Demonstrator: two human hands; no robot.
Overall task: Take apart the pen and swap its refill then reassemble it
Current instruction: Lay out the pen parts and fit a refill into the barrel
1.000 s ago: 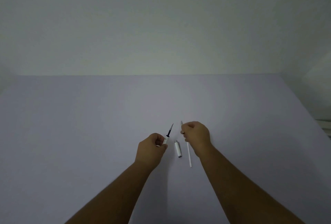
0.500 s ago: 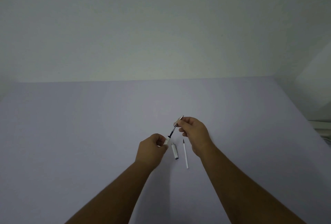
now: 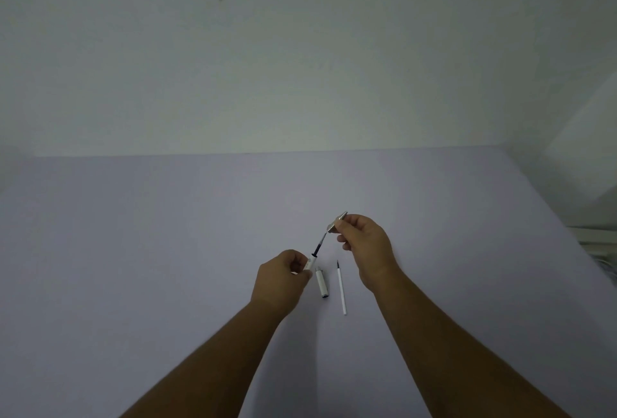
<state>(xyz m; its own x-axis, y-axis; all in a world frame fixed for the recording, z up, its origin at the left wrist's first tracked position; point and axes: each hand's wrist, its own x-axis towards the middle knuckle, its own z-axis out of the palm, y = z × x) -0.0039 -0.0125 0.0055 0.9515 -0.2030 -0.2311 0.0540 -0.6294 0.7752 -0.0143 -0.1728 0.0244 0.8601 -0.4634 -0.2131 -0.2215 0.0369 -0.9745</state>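
Observation:
My left hand point(image 3: 280, 280) grips the white pen barrel point(image 3: 310, 264), and a dark refill tip point(image 3: 318, 246) sticks out of it up and to the right. My right hand point(image 3: 364, 244) pinches a small silver-grey pen tip piece point(image 3: 337, 222) right at the refill's point. A white pen cap point(image 3: 321, 283) lies on the table between my hands. A thin white spare refill point(image 3: 341, 287) lies just right of the cap, its dark point facing away from me.
The pale lilac table point(image 3: 167, 250) runs to a plain wall at the back. Its right edge point(image 3: 567, 227) falls away toward some white objects in the corner.
My right hand let the spare refill lie on the table, took up the silver-grey tip piece and brought it to the refill point held by my left hand.

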